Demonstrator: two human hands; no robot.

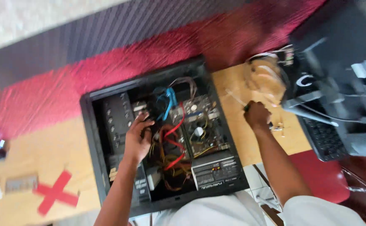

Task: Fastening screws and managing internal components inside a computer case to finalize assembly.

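An open black computer case (91, 125) lies on its side on a wooden table (45, 150), showing a circuit board (199, 121), red, yellow and blue cables, and a power supply (213, 170). My left hand (137, 138) is inside the case, fingers spread over the cables near the drive cage. My right hand (256, 116) rests on the table to the right of the case, closed around a small dark tool (246, 107), close to a clear plastic container (265, 79). The picture is blurred.
A black keyboard (323, 138) and a dark monitor stand (333, 50) lie at the right. A red tape cross (55, 192) marks the table at the left, beside small loose parts (20, 183). Red and dark carpet (120, 54) lies beyond the table.
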